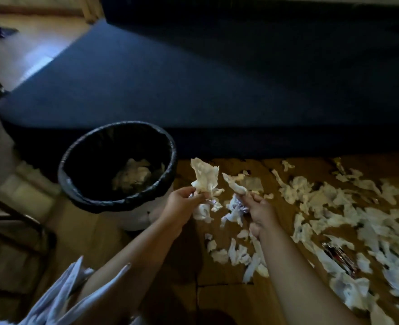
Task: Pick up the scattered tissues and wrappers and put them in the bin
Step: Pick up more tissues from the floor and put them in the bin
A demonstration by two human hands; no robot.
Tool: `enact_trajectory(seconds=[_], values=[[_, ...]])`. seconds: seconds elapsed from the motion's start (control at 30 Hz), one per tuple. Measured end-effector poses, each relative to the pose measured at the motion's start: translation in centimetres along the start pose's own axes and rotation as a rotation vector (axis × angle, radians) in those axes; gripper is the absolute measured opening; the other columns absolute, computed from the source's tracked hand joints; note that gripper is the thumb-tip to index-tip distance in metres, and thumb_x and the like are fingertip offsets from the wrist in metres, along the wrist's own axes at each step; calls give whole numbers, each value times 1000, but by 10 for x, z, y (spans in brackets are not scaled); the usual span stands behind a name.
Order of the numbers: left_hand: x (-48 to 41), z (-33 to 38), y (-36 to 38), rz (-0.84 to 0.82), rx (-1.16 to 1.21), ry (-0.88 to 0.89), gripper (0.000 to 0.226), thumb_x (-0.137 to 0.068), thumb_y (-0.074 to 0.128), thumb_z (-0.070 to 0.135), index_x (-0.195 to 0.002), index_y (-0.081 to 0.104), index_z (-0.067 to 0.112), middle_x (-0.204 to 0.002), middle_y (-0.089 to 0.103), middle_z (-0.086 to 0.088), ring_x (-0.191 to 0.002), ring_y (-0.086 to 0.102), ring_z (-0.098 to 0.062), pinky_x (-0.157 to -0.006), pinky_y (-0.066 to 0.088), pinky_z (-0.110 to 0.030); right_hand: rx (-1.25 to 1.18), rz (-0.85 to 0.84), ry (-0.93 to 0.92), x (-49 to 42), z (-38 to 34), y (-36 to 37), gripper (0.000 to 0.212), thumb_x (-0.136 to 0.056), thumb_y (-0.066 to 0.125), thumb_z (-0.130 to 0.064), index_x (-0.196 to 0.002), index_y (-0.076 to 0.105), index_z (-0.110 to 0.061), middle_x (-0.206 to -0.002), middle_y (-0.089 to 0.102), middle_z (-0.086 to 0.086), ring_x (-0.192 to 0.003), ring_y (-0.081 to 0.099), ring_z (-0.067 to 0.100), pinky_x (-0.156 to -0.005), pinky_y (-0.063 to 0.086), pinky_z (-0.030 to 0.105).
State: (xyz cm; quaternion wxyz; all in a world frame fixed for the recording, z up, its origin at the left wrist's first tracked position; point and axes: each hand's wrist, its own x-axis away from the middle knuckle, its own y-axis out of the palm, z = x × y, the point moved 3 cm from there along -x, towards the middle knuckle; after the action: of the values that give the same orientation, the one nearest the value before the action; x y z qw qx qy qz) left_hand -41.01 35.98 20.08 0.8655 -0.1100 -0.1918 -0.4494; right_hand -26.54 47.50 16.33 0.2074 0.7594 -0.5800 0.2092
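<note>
— Where are the 2 hands?
— Both are out in front, just right of the bin (114, 203). The left hand (182, 204) has its fingers curled round a crumpled tissue (204, 178). The tissue sticks up above the fist, with more paper hanging below it. The right hand (260, 213) pinches a twisted strip (235, 185) of tissue at its fingertips. A bluish-white wad (236, 208) sits right by those fingers, and I can't tell whether it is in the grip or lying on the floor.
— And the bin?
— Round, white-walled and lined with a black bag. It stands on the wooden floor (229, 299) against the front of some dark blue furniture (193, 90). Some binned tissues (132, 174) lie at its bottom. The crumpled tissue is near the rim but not over the opening.
— What is on the floor?
— A lot. Torn scraps (334, 200) of tissue are strewn to the right of the hands, out to the frame's edge. A smaller cluster (238, 253) lies just beside the right forearm. 1 shiny red-and-silver wrapper (339, 254) lies among the scraps on the right, partly under paper
</note>
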Motion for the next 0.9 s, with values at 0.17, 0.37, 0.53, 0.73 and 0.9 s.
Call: enact_trajectory(seconds=[0.17,0.37,0.53,0.73,0.9], values=[[5,54,-73,163,90,101,28,-88,61,17,-116,61,11,-95,69,-1,-70,67,-5,-51,48,-16,12,-216,-41,29,-47,85,24,-82,69,-17,-103,58,-20,-83,61,2,-84,59,20,-85,52,40],[-2,82,-145,404,170,169,30,-83,67,20,-109,66,5,-95,69,-12,-72,62,-18,-65,49,-29,9,-448,-22,42,-72,190,10,-87,61,-9,-81,58,-17,-67,60,3,-55,56,12,-56,46,26],[-23,71,-168,408,171,96,42,-84,66,19,-121,56,3,-105,66,-16,-86,61,-24,-68,50,-30,-15,-525,26,41,-62,236,22,-96,45,-15,-75,51,-10,-41,57,-3,-34,47,8,-40,35,16],[-20,56,-172,330,101,-29,14,-88,60,17,-98,58,7,-81,58,-14,-68,56,-26,-54,43,-22,17,-580,134,50,-47,236,16,-95,43,-21,-92,56,-13,-85,55,7,-85,57,28,-82,47,46],[-15,57,-165,338,93,13,3,-89,60,14,-91,60,15,-70,50,-5,-56,39,-15,-55,33,-27,102,-592,137,47,-43,219,49,-96,45,-27,-141,35,-10,-149,31,17,-137,26,45,-107,30,55]])
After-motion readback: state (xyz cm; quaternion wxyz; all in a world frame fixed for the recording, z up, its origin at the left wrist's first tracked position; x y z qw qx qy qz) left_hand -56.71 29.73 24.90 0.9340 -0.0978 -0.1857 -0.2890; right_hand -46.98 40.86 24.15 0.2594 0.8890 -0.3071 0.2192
